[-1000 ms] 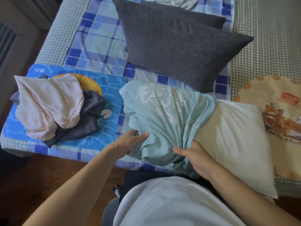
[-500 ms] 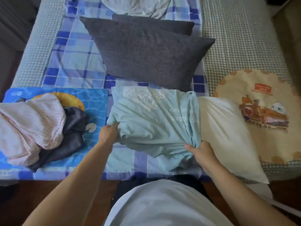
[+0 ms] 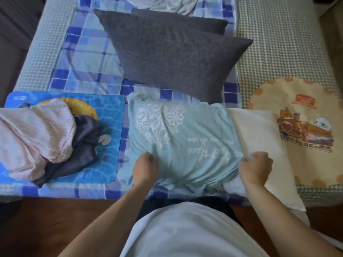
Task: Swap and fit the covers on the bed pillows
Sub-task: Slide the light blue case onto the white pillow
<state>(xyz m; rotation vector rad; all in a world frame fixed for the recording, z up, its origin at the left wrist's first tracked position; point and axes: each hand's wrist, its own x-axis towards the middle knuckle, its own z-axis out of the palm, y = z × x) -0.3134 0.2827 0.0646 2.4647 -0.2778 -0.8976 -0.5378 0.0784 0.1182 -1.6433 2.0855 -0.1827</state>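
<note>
A light blue pillowcase with white floral print covers the left part of a cream pillow lying across the near edge of the bed. The pillow's right part sticks out bare. My left hand grips the cover's fabric near its closed left end. My right hand grips the bunched open edge of the cover where it meets the bare pillow.
Two dark grey pillows lie stacked behind on the blue checked sheet. A heap of pink and dark covers sits on a blue mat at left. A beige cartoon mat lies at right.
The cover has been pulled further to the right along the pillow and lies flatter. My right hand moved right with the edge; my left hand shifted right onto the cover's lower left part.
</note>
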